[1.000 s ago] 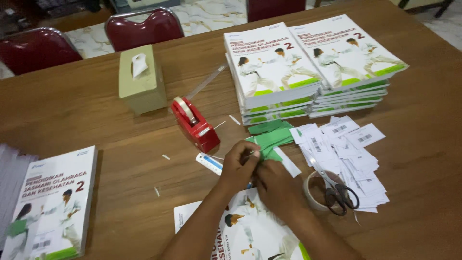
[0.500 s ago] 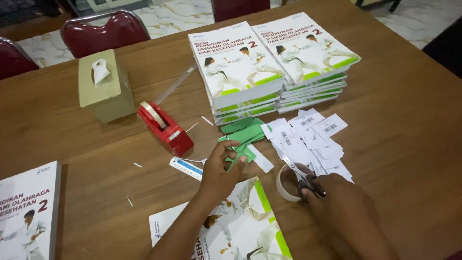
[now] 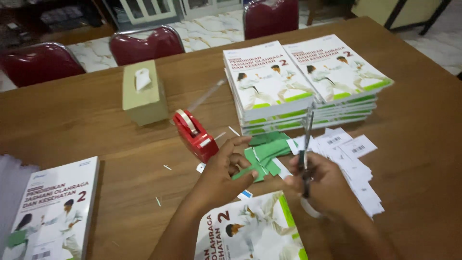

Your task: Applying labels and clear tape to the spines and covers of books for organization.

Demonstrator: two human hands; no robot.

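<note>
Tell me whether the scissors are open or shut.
Shut, as far as visible: the scissors in the right hand show one thin upright line of blade.

A school office or library: stacked textbooks (image 3: 308, 86), barcode labels (image 3: 351, 149), big wooden table (image 3: 96, 125), red chairs (image 3: 144, 45).

I see a wooden table (image 3: 86, 120) with a tan tissue box (image 3: 144, 94) standing near its far side. Just right of the box sits a red tape dispenser (image 3: 194, 135). Two stacks of books (image 3: 308, 84) lie side by side further right, white covers with green edges. A single book (image 3: 53, 209) of the same kind lies at the near left, beside a pile of clear sleeves (image 3: 12, 190) at the edge. Small white scraps (image 3: 163, 167) dot the tabletop. Behind the table I count three dark red chairs (image 3: 144, 44) on a pale marbled floor (image 3: 211, 31).
</note>
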